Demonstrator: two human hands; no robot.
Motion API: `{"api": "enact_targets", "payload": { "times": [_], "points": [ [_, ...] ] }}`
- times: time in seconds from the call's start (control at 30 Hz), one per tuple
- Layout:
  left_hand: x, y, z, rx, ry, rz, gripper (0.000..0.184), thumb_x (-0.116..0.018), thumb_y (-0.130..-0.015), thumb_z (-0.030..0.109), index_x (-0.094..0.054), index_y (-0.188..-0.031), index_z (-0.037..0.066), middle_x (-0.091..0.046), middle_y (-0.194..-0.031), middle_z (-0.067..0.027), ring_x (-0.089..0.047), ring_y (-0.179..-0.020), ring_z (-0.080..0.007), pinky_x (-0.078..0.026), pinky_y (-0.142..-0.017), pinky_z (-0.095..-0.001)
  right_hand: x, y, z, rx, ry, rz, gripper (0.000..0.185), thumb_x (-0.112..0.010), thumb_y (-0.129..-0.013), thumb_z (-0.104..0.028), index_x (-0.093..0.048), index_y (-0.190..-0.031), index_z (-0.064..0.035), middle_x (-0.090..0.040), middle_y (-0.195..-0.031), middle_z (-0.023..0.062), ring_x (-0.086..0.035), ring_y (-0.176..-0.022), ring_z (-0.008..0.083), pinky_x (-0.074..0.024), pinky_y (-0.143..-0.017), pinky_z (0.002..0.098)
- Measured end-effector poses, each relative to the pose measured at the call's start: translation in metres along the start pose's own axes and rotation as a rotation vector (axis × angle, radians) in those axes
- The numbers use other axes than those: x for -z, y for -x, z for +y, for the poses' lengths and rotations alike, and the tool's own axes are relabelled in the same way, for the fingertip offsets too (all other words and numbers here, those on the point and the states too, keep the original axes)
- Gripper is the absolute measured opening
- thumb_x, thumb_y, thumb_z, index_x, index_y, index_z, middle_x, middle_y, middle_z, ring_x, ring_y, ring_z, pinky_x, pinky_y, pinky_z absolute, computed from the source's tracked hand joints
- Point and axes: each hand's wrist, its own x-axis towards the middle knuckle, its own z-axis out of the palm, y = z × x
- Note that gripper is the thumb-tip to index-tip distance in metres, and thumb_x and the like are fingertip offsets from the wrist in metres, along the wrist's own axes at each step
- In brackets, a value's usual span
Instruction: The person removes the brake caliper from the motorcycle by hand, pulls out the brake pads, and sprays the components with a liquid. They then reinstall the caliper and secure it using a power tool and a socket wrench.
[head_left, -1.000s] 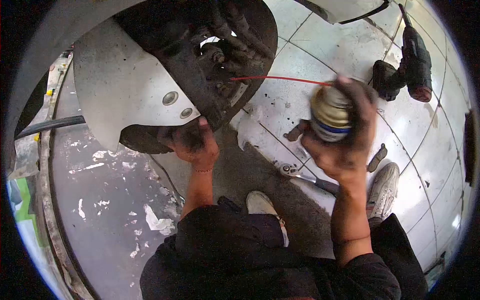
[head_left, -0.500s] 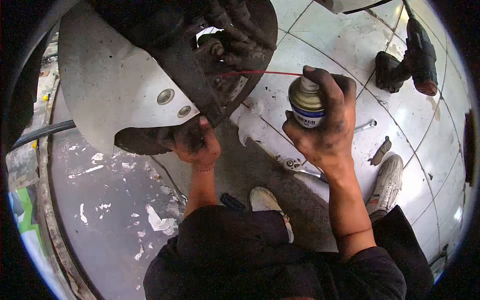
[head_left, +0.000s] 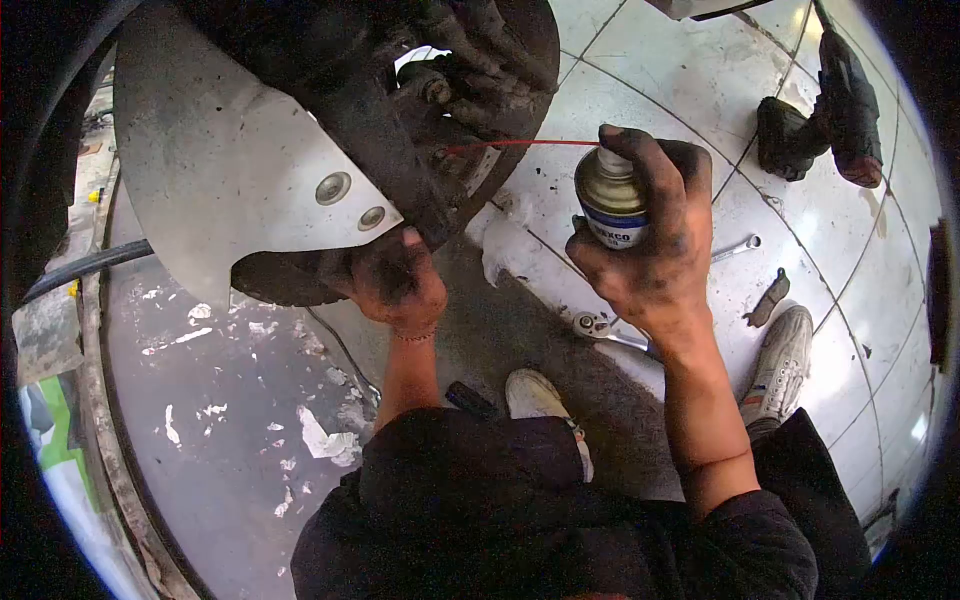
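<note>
My right hand (head_left: 660, 230) is wrapped around a spray can (head_left: 612, 195), with the index finger on its nozzle. From the nozzle a thin red straw (head_left: 540, 142) runs left to the dark, greasy metal parts (head_left: 440, 100) inside the wheel. My blackened left hand (head_left: 400, 285) is closed at the lower edge of the tire (head_left: 285, 278), its thumb up and its other fingers partly hidden. Just above that hand is a whitish fender (head_left: 230, 160) with two round bolts. Whether any spray is coming out cannot be seen.
On the tiled floor to the right lie a black cordless power tool (head_left: 835, 120), a combination wrench (head_left: 735, 248), a brake pad (head_left: 768, 298) and a ratchet (head_left: 610, 330). A small black object (head_left: 470, 400) is near my left shoe (head_left: 540, 400). A dark hose (head_left: 90, 270) crosses at left.
The view has shifted slightly. Both hands keep their holds, and the can with its red straw stays pointed at the wheel parts.
</note>
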Motion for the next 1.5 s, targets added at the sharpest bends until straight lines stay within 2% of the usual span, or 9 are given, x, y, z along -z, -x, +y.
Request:
{"api": "enact_targets", "payload": {
  "times": [0.07,0.27,0.57,0.8,0.87,1.1,1.17,1.27,1.5],
  "points": [
    [0.002,-0.004,0.004,-0.081,-0.059,-0.004,0.029,-0.072,-0.083,0.019,-0.066,-0.102,-0.002,-0.066,-0.106,-0.0161,-0.058,-0.104,-0.0326,-0.039,-0.094,-0.0454,-0.001,0.000,0.002,0.013,0.013,0.007,0.078,-0.074,-0.051,0.003,-0.052,-0.124,-0.0121,-0.052,-0.104,0.0146,-0.055,-0.093,0.0309,-0.0494,-0.082,0.0400],
    [-0.001,0.000,0.004,0.058,0.033,0.002,0.022,-0.066,-0.084,0.022,-0.068,-0.089,0.001,-0.068,-0.100,-0.0110,-0.054,-0.104,-0.0347,-0.033,-0.094,-0.0498,-0.003,0.001,0.001,0.006,0.017,0.015,0.077,-0.074,-0.051,0.002,-0.052,-0.123,-0.0127,-0.053,-0.106,0.0145,-0.055,-0.091,0.0308,-0.0495,-0.081,0.0400],
    [0.001,-0.004,0.001,-0.051,0.035,0.033,0.027,-0.074,-0.082,0.021,-0.066,-0.095,-0.002,-0.066,-0.105,-0.0150,-0.056,-0.106,-0.0320,-0.042,-0.093,-0.0453,-0.005,0.002,-0.001,0.015,0.022,0.015,0.078,-0.074,-0.050,0.001,-0.052,-0.124,-0.0106,-0.053,-0.101,0.0138,-0.054,-0.092,0.0312,-0.0485,-0.080,0.0401],
    [0.002,-0.004,0.004,0.026,0.027,-0.008,0.022,-0.066,-0.085,0.020,-0.069,-0.094,0.001,-0.067,-0.105,-0.0111,-0.047,-0.110,-0.0362,-0.035,-0.094,-0.0488,-0.006,0.001,0.001,0.056,0.016,0.042,0.078,-0.074,-0.050,0.001,-0.052,-0.124,-0.0113,-0.052,-0.102,0.0146,-0.055,-0.091,0.0306,-0.0488,-0.079,0.0397],
    [0.003,-0.009,0.007,-0.070,-0.015,0.017,0.026,-0.075,-0.082,0.022,-0.067,-0.094,0.001,-0.067,-0.105,-0.0128,-0.055,-0.106,-0.0323,-0.041,-0.093,-0.0463,-0.007,0.001,0.000,0.058,0.006,0.034,0.078,-0.074,-0.050,0.002,-0.053,-0.123,-0.0114,-0.051,-0.102,0.0150,-0.055,-0.091,0.0305,-0.0489,-0.079,0.0394],
    [0.000,0.001,0.000,0.013,0.012,0.039,0.026,-0.075,-0.082,0.025,-0.068,-0.094,0.002,-0.069,-0.102,-0.0103,-0.061,-0.097,-0.0295,-0.041,-0.094,-0.0458,-0.006,0.001,0.000,0.030,0.016,0.026,0.076,-0.074,-0.050,0.002,-0.053,-0.123,-0.0111,-0.052,-0.102,0.0150,-0.055,-0.091,0.0306,-0.0491,-0.079,0.0396],
    [0.000,0.001,0.000,0.064,0.078,-0.005,0.019,-0.067,-0.084,0.020,-0.069,-0.088,0.002,-0.067,-0.104,-0.0102,-0.047,-0.109,-0.0344,-0.035,-0.091,-0.0485,-0.007,0.002,0.001,0.036,0.021,0.028,0.077,-0.074,-0.050,0.002,-0.053,-0.123,-0.0111,-0.052,-0.103,0.0149,-0.055,-0.091,0.0307,-0.0492,-0.079,0.0396],
    [0.005,0.004,-0.006,0.034,-0.008,-0.032,0.030,-0.074,-0.083,0.026,-0.069,-0.098,0.002,-0.069,-0.101,-0.0103,-0.060,-0.103,-0.0309,-0.041,-0.095,-0.0454,-0.006,0.001,-0.001,0.027,0.036,0.031,0.077,-0.073,-0.050,0.002,-0.052,-0.123,-0.0111,-0.052,-0.103,0.0148,-0.055,-0.092,0.0308,-0.0493,-0.079,0.0396],
    [0.005,-0.002,0.000,-0.056,-0.044,-0.007,0.028,-0.074,-0.083,0.024,-0.068,-0.097,0.000,-0.068,-0.104,-0.0121,-0.058,-0.105,-0.0325,-0.040,-0.096,-0.0458,-0.008,0.001,0.003,0.026,0.028,0.019,0.076,-0.073,-0.050,0.002,-0.052,-0.122,-0.0114,-0.053,-0.104,0.0152,-0.055,-0.092,0.0308,-0.0495,-0.079,0.0396]
  ]
}}
